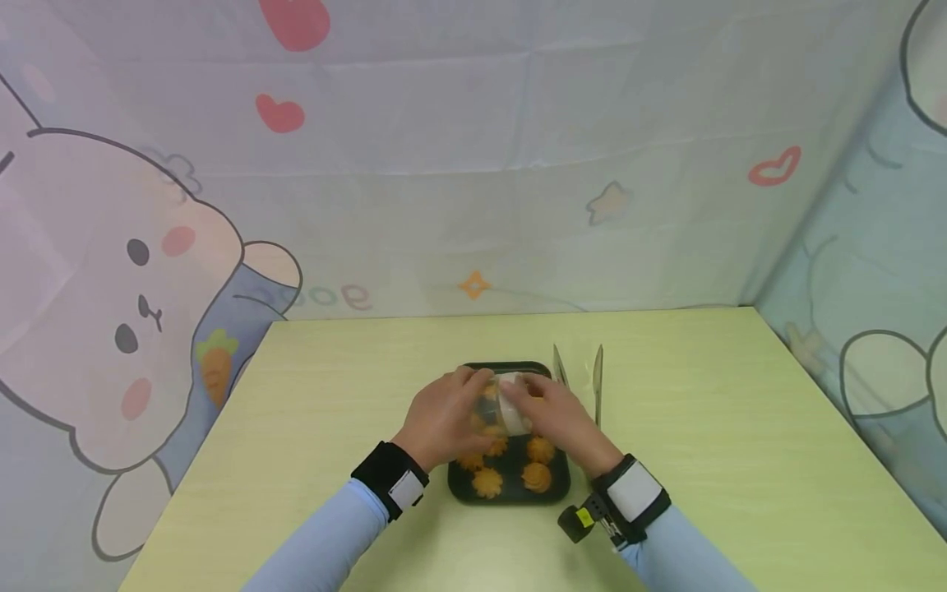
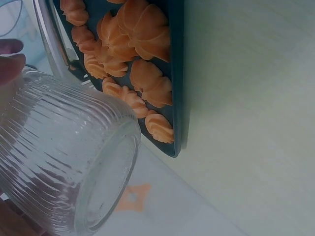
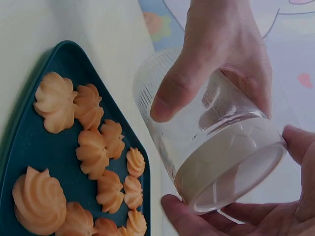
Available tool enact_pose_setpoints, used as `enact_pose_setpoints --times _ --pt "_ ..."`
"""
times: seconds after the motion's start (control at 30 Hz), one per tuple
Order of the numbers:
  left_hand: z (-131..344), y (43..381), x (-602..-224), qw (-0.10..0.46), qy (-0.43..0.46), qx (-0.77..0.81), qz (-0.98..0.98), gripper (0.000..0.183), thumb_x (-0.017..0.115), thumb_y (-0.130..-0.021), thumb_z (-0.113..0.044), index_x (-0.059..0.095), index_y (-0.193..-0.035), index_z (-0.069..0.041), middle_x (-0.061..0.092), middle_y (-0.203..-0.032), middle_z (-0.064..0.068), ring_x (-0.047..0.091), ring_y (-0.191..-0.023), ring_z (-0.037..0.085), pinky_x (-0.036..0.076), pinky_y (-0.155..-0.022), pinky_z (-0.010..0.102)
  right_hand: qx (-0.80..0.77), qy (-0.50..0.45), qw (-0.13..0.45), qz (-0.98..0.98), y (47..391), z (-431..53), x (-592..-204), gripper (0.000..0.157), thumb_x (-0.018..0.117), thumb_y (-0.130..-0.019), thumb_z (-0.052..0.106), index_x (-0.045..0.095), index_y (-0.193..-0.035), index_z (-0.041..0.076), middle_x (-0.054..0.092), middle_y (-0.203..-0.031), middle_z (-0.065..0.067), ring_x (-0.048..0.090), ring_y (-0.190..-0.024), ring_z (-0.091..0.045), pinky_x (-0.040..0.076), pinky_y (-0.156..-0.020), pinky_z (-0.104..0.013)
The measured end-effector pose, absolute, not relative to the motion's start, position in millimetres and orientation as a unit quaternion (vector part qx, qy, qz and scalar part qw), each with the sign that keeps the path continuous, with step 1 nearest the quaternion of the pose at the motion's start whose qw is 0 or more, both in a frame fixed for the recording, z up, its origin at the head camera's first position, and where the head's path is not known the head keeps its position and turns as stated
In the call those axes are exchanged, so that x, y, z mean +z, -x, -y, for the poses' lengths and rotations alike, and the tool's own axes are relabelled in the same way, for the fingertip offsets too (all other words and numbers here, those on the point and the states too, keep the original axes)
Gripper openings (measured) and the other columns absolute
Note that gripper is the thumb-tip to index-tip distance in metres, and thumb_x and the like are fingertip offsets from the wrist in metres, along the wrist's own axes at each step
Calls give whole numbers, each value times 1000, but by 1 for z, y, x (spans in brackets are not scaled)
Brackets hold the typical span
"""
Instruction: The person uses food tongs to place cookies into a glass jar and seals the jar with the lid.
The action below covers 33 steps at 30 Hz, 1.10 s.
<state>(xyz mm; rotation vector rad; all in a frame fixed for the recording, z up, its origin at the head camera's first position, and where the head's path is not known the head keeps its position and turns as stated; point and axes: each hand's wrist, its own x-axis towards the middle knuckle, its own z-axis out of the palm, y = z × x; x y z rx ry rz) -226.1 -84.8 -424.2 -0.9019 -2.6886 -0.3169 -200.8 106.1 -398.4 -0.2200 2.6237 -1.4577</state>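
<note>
A clear ribbed glass jar [image 2: 64,152] with a whitish lid [image 3: 229,164] is held tilted on its side over the tray. My left hand [image 1: 446,421] grips the glass body, thumb and fingers around it. On the other end, my right hand [image 1: 560,413] holds the lid's rim between thumb and fingers. No cookies show inside the jar. Below the hands, a dark rectangular tray [image 1: 514,491] carries several golden piped cookies [image 3: 37,201], some overlapping. Both hands partly cover the tray's middle in the head view.
Two slim metal arms, like those of tongs [image 1: 598,382], extend beyond the tray's right side. The tray sits on a pale yellow-green table [image 1: 333,370]. A printed cloth backdrop [image 1: 518,164] rises behind the far edge, with another on the right.
</note>
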Motion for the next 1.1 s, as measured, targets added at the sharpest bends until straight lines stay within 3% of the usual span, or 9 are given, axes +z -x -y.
enact_pose_setpoints --times 0.23,0.57,0.73,0.83,0.97,1.1 --pt "87 225 -423 129 305 -125 935 89 83 -61 -46 46 -135 -14 59 -117 11 60 -92 21 57 -72 40 -477 119 57 -869 202 -112 -400 74 56 -92 47 34 -146 0 43 -144 -25 48 -122 -38 54 -85 -51" --pt "90 225 -420 99 295 -163 937 88 81 -63 -45 45 -137 -16 58 -121 11 57 -89 20 57 -67 41 -483 237 6 -843 203 -124 -408 76 68 -88 31 30 -148 3 35 -148 -22 47 -120 -36 48 -94 -55" --pt "91 225 -422 102 296 -156 937 89 81 -63 -45 45 -138 -15 58 -122 12 59 -92 22 57 -70 42 -463 173 17 -869 201 -118 -404 81 59 -90 48 24 -151 8 36 -149 -21 46 -125 -36 51 -89 -55" --pt "91 227 -423 113 298 -138 938 89 81 -62 -46 46 -137 -15 59 -118 10 59 -92 21 57 -72 40 -459 104 36 -882 200 -113 -401 83 46 -92 59 23 -151 5 42 -145 -23 55 -114 -34 53 -85 -52" --pt "91 228 -423 129 305 -118 936 89 81 -60 -46 47 -135 -13 60 -113 8 58 -90 20 56 -71 37 -467 56 55 -880 200 -109 -400 83 38 -94 63 30 -147 -1 52 -135 -27 63 -93 -30 56 -78 -47" --pt "91 228 -423 135 310 -112 934 88 82 -59 -45 47 -134 -12 60 -112 8 58 -90 20 56 -70 37 -474 58 68 -876 202 -106 -401 79 41 -93 61 40 -142 -1 56 -130 -26 64 -90 -27 59 -74 -45"
